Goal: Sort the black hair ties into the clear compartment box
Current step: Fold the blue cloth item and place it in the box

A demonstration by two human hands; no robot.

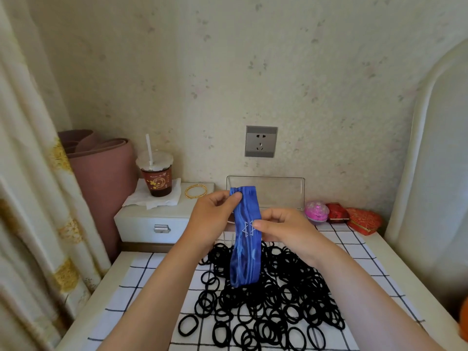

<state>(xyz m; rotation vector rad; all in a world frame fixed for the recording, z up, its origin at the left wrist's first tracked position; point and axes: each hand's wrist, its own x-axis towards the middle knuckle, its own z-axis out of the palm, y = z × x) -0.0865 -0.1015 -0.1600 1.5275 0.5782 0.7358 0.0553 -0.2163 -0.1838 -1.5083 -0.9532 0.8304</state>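
**Blue headband held above hair-tie pile**

Left hand (pixel 212 214) grip pinches the top edge of a blue headband (pixel 245 239); right hand (pixel 283 228) grip pinches its middle. Band hangs upright over the black hair ties (pixel 268 300), heaped on the checked cloth (pixel 141 295) covering the surface. Clear compartment box (pixel 278 191) sits behind the hands, against the wall, mostly hidden.

One wide-angle head view looks forward and down from above the person's forearms; it sits close over the checked cloth (pixel 152 279) on the table, facing the papered wall (pixel 253 72) with its socket (pixel 260 141); a curtain (pixel 27 173) crowds the left edge; straight lines bow near the margins.
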